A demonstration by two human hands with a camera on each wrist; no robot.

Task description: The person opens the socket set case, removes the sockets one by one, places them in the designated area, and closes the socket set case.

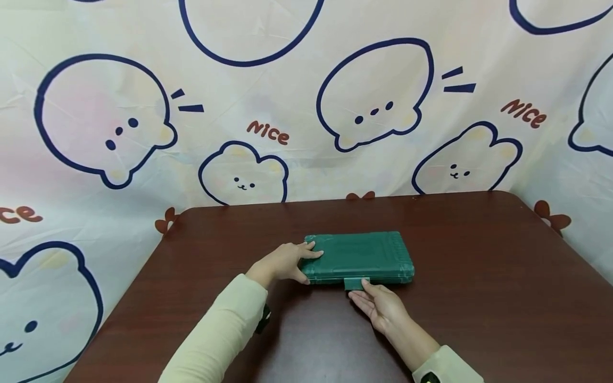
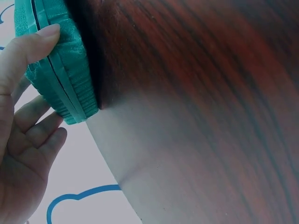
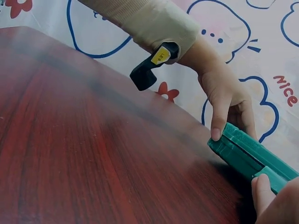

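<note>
A green plastic case (image 1: 359,256), closed, lies flat on the dark brown table with its long front side facing me. My left hand (image 1: 282,261) grips its left end, thumb at the front corner and fingers over the top. In the left wrist view, the thumb (image 2: 39,39) presses beside the seam of the case (image 2: 70,70). At the front side, my right hand (image 1: 385,309) pinches the latch (image 1: 353,284), its thumb on the latch and its fingers below. The right wrist view shows the latch (image 3: 271,179) lying across the seam, partly covered by the thumb.
The brown wooden table (image 1: 479,276) reaches out on all sides of the case. Behind and beside it hangs a pale cloth (image 1: 306,170) printed with cartoon bears. A black strap piece with a yellow label (image 3: 161,56) sits on the left wrist.
</note>
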